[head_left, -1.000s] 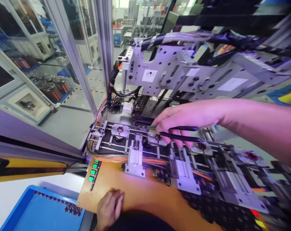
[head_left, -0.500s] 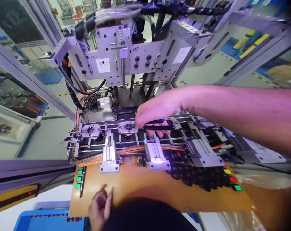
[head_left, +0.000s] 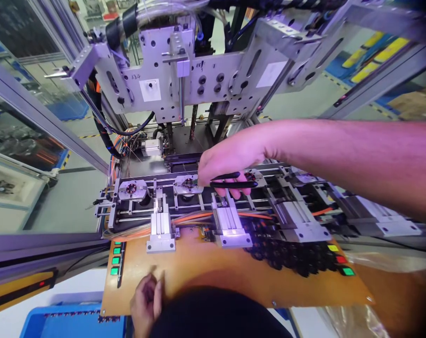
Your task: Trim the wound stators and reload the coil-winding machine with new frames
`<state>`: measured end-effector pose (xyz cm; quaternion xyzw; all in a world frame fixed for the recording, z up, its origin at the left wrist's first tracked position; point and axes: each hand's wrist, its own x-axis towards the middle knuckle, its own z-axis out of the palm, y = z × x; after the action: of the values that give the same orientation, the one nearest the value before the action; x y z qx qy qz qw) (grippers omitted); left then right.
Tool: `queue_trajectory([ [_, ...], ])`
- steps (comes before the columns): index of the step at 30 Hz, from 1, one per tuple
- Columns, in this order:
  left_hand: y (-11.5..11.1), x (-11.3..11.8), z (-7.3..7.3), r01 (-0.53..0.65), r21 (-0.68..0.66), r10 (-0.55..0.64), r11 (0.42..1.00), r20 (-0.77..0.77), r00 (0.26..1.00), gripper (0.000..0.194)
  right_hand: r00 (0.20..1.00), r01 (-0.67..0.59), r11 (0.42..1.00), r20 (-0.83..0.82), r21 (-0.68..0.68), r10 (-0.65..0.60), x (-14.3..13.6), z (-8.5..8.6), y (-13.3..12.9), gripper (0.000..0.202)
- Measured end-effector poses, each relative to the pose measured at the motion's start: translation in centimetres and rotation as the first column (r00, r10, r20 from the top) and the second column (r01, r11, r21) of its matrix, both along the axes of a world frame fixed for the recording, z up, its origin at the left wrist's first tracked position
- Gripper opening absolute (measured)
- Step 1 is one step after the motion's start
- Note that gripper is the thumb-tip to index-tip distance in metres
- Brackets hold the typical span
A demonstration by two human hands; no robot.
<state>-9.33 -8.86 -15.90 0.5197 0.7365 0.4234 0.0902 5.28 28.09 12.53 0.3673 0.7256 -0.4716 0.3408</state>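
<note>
In the head view, my right hand (head_left: 227,162) is closed around pliers (head_left: 232,184) with two black handles, which stick out to the right below the palm. Their jaws, mostly hidden by my fingers, reach the middle metal fixture (head_left: 187,186) at a small round part in its centre. To the left, another metal fixture (head_left: 132,190) carries a dark ring-shaped part with reddish marks. A third fixture (head_left: 258,178) is partly covered by my hand. My left hand (head_left: 145,300) is loosely curled at the front edge of the orange-brown board (head_left: 199,263), with nothing visible in it.
Metal slide blocks (head_left: 161,230) stand before the fixtures. Many black round parts (head_left: 290,253) are heaped at right on the board. Green buttons (head_left: 115,261) and a pen (head_left: 120,267) lie at left. A blue bin (head_left: 75,326) sits below. A machine plate (head_left: 213,80) hangs above.
The view has shifted slightly. My right hand keeps the pliers at the middle fixture, and my left hand stays curled at the board's edge.
</note>
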Motion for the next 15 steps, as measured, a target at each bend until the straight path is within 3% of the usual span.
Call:
queue_trajectory([
  [3,0.0,0.0,0.0,-0.008,-0.004,0.008,1.000,-0.026,1.000,0.033,0.992,-0.017,0.999,-0.122,0.031,0.020,0.1,0.7,-0.6,0.030],
  [7,0.1,0.2,0.2,-0.033,-0.018,0.032,0.999,-0.055,0.998,0.032,0.964,0.029,0.998,-0.265,0.049,-0.015,1.9,3.0,-0.3,0.025],
  [11,0.4,0.3,0.7,-0.049,-0.029,0.046,0.998,-0.088,0.995,0.030,0.995,0.043,0.996,-0.094,0.073,-0.036,5.5,4.6,1.4,0.025],
  [15,0.6,0.4,1.1,-0.090,-0.049,0.083,0.995,-0.122,0.989,0.030,0.984,0.124,0.983,0.108,0.135,-0.139,9.1,4.3,2.3,0.030],
])
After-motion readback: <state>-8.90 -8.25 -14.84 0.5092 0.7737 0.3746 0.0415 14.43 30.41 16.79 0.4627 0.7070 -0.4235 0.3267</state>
